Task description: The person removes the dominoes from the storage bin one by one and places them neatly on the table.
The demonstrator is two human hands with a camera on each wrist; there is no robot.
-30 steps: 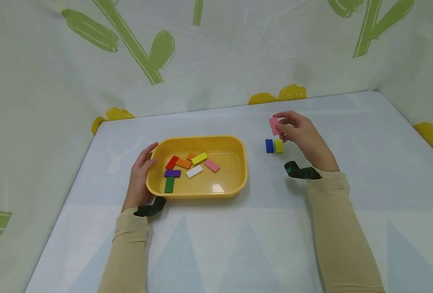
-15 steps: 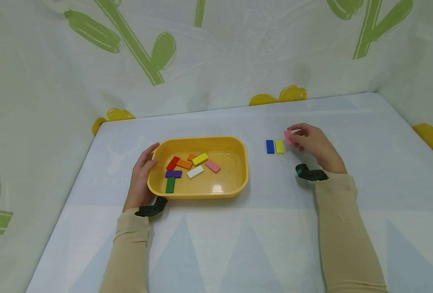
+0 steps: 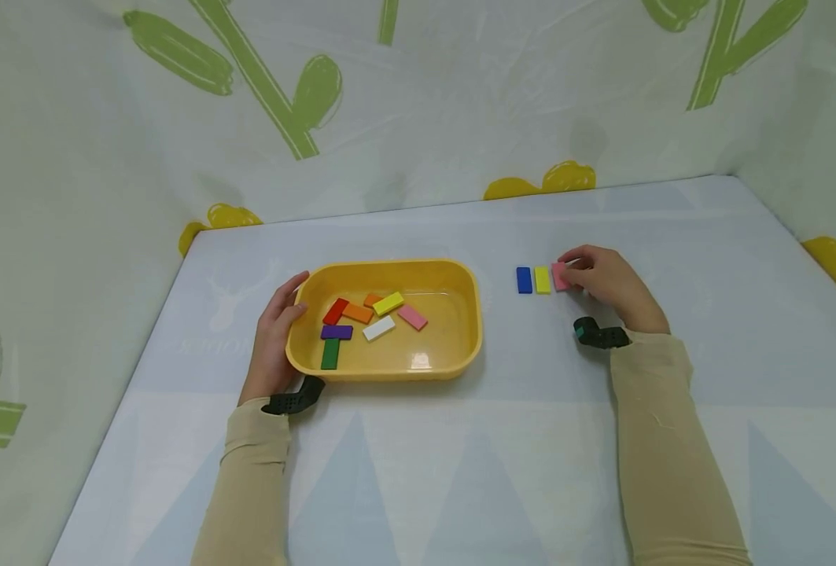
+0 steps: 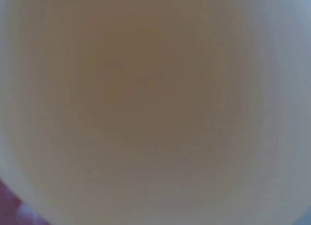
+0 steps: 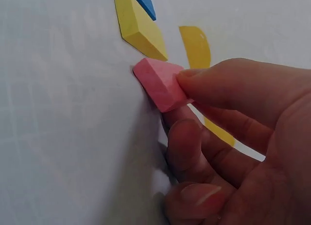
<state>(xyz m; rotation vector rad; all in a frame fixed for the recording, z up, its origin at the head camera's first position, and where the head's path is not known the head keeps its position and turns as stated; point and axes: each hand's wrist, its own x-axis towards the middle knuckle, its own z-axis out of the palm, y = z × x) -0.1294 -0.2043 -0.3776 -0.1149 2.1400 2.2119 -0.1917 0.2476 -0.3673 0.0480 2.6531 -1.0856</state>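
Note:
My right hand point(image 3: 612, 284) pinches a pink block point(image 5: 160, 84) between thumb and fingers, at or just above the tabletop. Left of it, a yellow block point(image 3: 542, 281) and a blue block point(image 3: 524, 281) lie side by side in a row with narrow gaps. With the thumb over the rim and the fingers outside, my left hand point(image 3: 270, 342) holds the left end of a yellow plastic tray point(image 3: 453, 365). Several coloured blocks lie loose in that tray, among them a white block point(image 3: 379, 328) and a green block point(image 3: 329, 354). The left wrist view is only a blur.
A pale patterned cloth covers the table point(image 3: 418, 472). Behind it rises a fabric wall point(image 3: 474, 102) printed with green plants. Inside the tray, a purple block point(image 3: 336, 332) touches the green one, and a red block point(image 3: 336, 311) lies near the left side.
My right hand has carried the pink block right and down, from above the yellow block to the row's right end. The left hand and tray stay about where they were.

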